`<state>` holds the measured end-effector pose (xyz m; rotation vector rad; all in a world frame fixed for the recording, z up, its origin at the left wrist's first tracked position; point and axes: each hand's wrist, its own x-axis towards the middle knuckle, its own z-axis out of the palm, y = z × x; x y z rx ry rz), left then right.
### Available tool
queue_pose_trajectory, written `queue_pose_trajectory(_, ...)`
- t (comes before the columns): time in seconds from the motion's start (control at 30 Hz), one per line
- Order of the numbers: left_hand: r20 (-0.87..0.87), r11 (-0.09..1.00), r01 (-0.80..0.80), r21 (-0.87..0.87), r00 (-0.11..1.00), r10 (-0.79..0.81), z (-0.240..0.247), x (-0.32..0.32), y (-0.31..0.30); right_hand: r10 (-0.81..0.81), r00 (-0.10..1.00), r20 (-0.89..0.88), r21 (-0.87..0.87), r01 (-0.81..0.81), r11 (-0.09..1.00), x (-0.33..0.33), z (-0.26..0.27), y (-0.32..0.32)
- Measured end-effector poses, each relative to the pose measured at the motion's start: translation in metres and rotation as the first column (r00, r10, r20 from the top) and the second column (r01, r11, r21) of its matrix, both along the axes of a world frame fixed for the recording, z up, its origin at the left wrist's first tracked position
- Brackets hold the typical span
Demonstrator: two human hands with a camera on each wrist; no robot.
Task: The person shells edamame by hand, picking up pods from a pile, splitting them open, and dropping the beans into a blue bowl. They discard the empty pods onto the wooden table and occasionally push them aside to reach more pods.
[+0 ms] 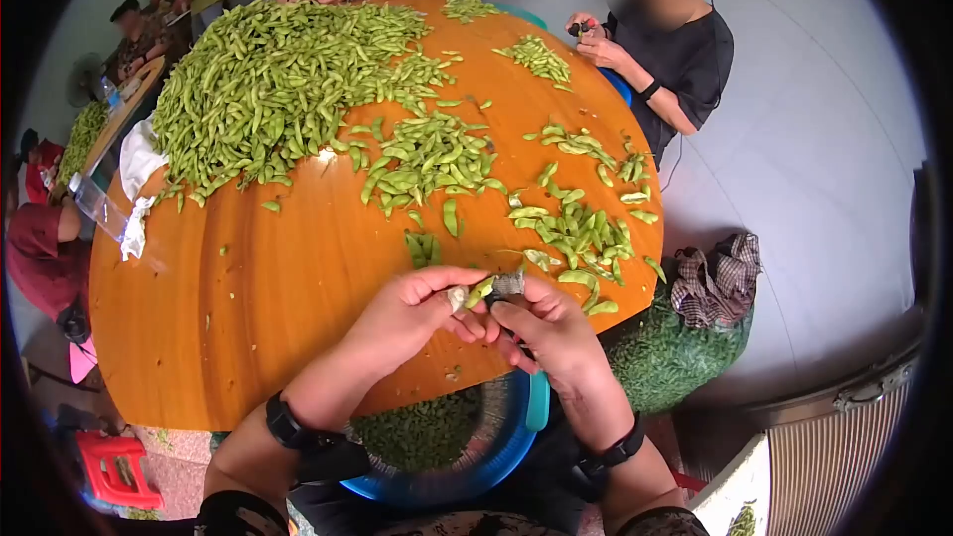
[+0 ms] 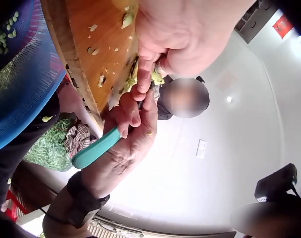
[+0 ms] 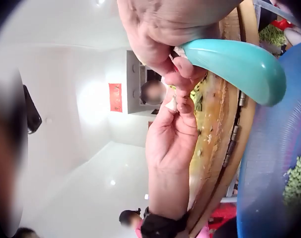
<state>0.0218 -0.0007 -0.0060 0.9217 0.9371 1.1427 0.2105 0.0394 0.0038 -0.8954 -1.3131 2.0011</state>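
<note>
My left hand (image 1: 417, 313) pinches a green edamame pod (image 1: 479, 291) between thumb and fingers just over the near edge of the round orange table (image 1: 298, 278). My right hand (image 1: 556, 333) grips scissors with a teal handle (image 1: 537, 400); their grey blades (image 1: 508, 284) meet the pod's end. From the left wrist view the left hand (image 2: 185, 39) holds the pod (image 2: 158, 77) beside the right hand (image 2: 130, 134) and the teal handle (image 2: 96, 148). From the right wrist view the right hand (image 3: 165, 29) wraps the teal handle (image 3: 234, 62), with the left hand (image 3: 170, 144) below it.
A blue mesh basket (image 1: 467, 457) of pods sits on my lap under the hands. A big heap of pods (image 1: 268, 79) and smaller piles (image 1: 581, 233) cover the table. A sack of pods (image 1: 665, 357) under a checked cloth (image 1: 715, 278) stands at right. Other people sit around.
</note>
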Motion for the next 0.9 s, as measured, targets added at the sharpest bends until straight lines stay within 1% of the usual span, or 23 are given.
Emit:
queue_pose_trajectory(0.03, 0.001, 1.000, 0.001, 0.002, 1.000, -0.001, -0.001, 0.003, 0.000, -0.041, 0.997, 0.069, 0.085, 0.035, 0.996, -0.002, 0.000, -0.001)
queue_pose_trajectory(0.07, -0.134, 0.994, -0.030, 0.108, 0.990, 0.044, -0.005, 0.008, -0.001, -0.041, 0.997, 0.069, 0.086, 0.035, 0.996, -0.006, -0.001, -0.004)
queue_pose_trajectory(0.1, -0.262, 0.976, -0.045, 0.215, 0.960, 0.102, -0.009, 0.010, -0.003, -0.090, 0.989, 0.115, 0.244, 0.060, 0.968, -0.011, -0.003, -0.009)
queue_pose_trajectory(0.13, -0.454, 0.931, -0.044, 0.363, 0.864, 0.218, -0.014, 0.009, -0.003, -0.144, 0.978, 0.151, 0.397, 0.074, 0.915, -0.013, -0.003, -0.012)
queue_pose_trajectory(0.17, -0.454, 0.930, -0.046, 0.365, 0.863, 0.221, -0.014, 0.008, -0.003, -0.142, 0.978, 0.150, 0.398, 0.072, 0.914, -0.014, -0.001, -0.012)
queue_pose_trajectory(0.23, -0.444, 0.912, -0.026, 0.410, 0.867, 0.225, -0.012, 0.005, -0.004, -0.108, 0.988, 0.111, 0.228, 0.080, 0.970, -0.014, 0.004, -0.012)
queue_pose_trajectory(0.27, -0.443, 0.912, -0.029, 0.410, 0.868, 0.226, -0.011, 0.005, -0.004, -0.106, 0.988, 0.112, 0.228, 0.078, 0.971, -0.012, 0.005, -0.011)
queue_pose_trajectory(0.33, -0.434, 0.926, -0.011, 0.377, 0.881, 0.187, -0.009, 0.004, -0.004, -0.058, 0.998, 0.006, 0.003, 0.058, 0.998, -0.009, 0.009, -0.008)
queue_pose_trajectory(0.37, -0.434, 0.926, -0.012, 0.377, 0.881, 0.189, -0.009, 0.004, -0.004, -0.056, 0.998, 0.006, 0.003, 0.056, 0.998, -0.008, 0.007, -0.007)
queue_pose_trajectory(0.43, -0.199, 0.959, -0.079, 0.271, 0.971, 0.136, -0.009, 0.004, -0.001, -0.029, 0.995, -0.095, -0.057, 0.023, 0.998, -0.007, 0.002, -0.003)
queue_pose_trajectory(0.47, -0.200, 0.959, -0.077, 0.274, 0.971, 0.135, -0.009, 0.005, 0.000, -0.030, 0.995, -0.096, -0.053, 0.025, 0.998, -0.008, 0.002, -0.004)
queue_pose_trajectory(0.53, -0.172, 0.968, -0.132, 0.214, 0.970, 0.170, -0.011, 0.005, 0.000, -0.091, 0.995, -0.044, -0.018, 0.090, 0.996, -0.014, 0.001, -0.008)
queue_pose_trajectory(0.57, -0.171, 0.968, -0.133, 0.215, 0.970, 0.171, -0.011, 0.005, 0.001, -0.090, 0.995, -0.043, -0.017, 0.090, 0.996, -0.015, 0.000, -0.010)
queue_pose_trajectory(0.63, -0.053, 0.952, -0.275, 0.133, 0.957, 0.284, -0.012, 0.005, 0.001, -0.233, 0.972, -0.010, 0.101, 0.233, 0.967, -0.018, 0.000, -0.015)
queue_pose_trajectory(0.67, -0.051, 0.951, -0.280, 0.130, 0.956, 0.289, -0.012, 0.004, 0.002, -0.252, 0.967, 0.039, 0.070, 0.249, 0.966, -0.016, 0.004, -0.015)
queue_pose_trajectory(0.7, -0.048, 0.952, -0.280, 0.124, 0.956, 0.288, -0.011, 0.003, 0.002, -0.248, 0.968, 0.042, 0.068, 0.245, 0.967, -0.017, 0.001, -0.015)
queue_pose_trajectory(0.77, -0.044, 0.953, -0.277, 0.120, 0.958, 0.284, -0.008, 0.004, 0.002, -0.285, 0.952, 0.114, 0.261, 0.248, 0.933, -0.016, -0.008, -0.015)
queue_pose_trajectory(0.8, -0.242, 0.969, -0.195, 0.152, 0.943, 0.228, -0.003, 0.007, -0.001, -0.316, 0.937, 0.148, 0.401, 0.235, 0.886, -0.016, -0.014, -0.016)
queue_pose_trajectory(0.83, -0.432, 0.980, -0.107, 0.168, 0.886, 0.170, -0.001, 0.009, -0.003, -0.318, 0.936, 0.151, 0.402, 0.236, 0.885, -0.016, -0.014, -0.017)
queue_pose_trajectory(0.87, -0.470, 0.966, -0.068, 0.249, 0.864, 0.183, -0.006, 0.009, -0.001, -0.315, 0.939, 0.140, 0.428, 0.230, 0.874, -0.018, -0.015, -0.018)
queue_pose_trajectory(0.9, -0.470, 0.966, -0.069, 0.250, 0.864, 0.183, -0.009, 0.010, -0.001, -0.311, 0.942, 0.127, 0.453, 0.224, 0.863, -0.020, -0.015, -0.019)
